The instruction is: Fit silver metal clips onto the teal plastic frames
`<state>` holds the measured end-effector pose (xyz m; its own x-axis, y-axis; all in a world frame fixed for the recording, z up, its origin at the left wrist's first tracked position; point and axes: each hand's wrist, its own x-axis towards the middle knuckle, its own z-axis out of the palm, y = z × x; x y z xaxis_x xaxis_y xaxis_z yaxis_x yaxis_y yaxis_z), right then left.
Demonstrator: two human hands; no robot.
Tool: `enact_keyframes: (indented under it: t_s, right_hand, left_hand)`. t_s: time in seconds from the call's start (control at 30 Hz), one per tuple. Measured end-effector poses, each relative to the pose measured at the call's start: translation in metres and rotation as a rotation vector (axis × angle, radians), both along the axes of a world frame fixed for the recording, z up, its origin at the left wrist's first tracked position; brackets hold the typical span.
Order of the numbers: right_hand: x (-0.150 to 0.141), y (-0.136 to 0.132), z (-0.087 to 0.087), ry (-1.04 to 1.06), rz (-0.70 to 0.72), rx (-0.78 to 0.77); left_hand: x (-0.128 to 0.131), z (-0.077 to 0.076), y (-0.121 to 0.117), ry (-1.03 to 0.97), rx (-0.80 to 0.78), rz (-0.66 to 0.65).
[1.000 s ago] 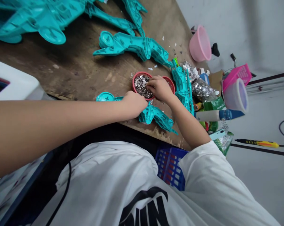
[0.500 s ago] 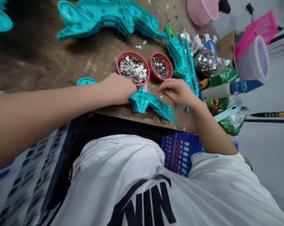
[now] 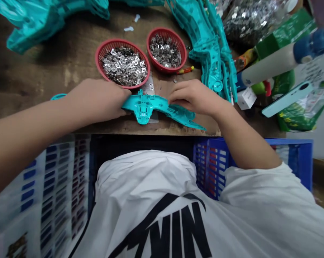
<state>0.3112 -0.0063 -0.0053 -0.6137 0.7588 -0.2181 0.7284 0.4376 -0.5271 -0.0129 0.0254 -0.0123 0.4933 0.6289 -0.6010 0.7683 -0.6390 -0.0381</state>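
A curved teal plastic part (image 3: 143,107) lies near the table's front edge, below the red baskets. My left hand (image 3: 97,100) is closed around its left end, which the fingers hide. Over the part's right arm is my right hand (image 3: 196,96), fingers bent and pressed together at the surface. Whatever those fingertips hold is hidden. Just behind the part, a larger red basket (image 3: 99,59) and a smaller red basket (image 3: 184,53) hold many small metal clips (image 3: 124,68). A pale strip with small holes (image 3: 149,86) shows beneath the part.
Stacked teal parts (image 3: 207,53) stand at the right, and more teal parts (image 3: 41,25) lie at the back left. Bagged metal pieces (image 3: 255,21), a white bottle (image 3: 272,64), a small white box (image 3: 246,98) and a phone (image 3: 287,99) crowd the right. Blue crates (image 3: 213,168) sit below.
The view has shifted closer to the table's right part. The teal part has turned, its central tab now pointing toward me. My right hand has come from beside the part onto its right arm.
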Motion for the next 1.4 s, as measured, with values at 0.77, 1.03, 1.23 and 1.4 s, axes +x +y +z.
enact_keyframes:
  t_s: [0.77,1.03,1.23,1.4]
  right_hand:
    - [0.008,-0.017,-0.002,-0.235,-0.059,-0.003]
    - [-0.044,-0.039,-0.009,-0.512,-0.071,-0.036]
    - [0.002,-0.01,-0.019,-0.285,-0.087,0.016]
    - [0.044,0.045,-0.065,-0.365,-0.346,0.466]
  left_hand:
    - [-0.021,-0.009,-0.001,-0.02,-0.004,0.009]
    - [-0.018,0.037,-0.032,-0.182,0.229,-0.076]
    - [0.01,-0.032,-0.038,-0.686,0.092,-0.27]
    - [0.011,-0.059,-0.036,-0.728,0.163,-0.302]
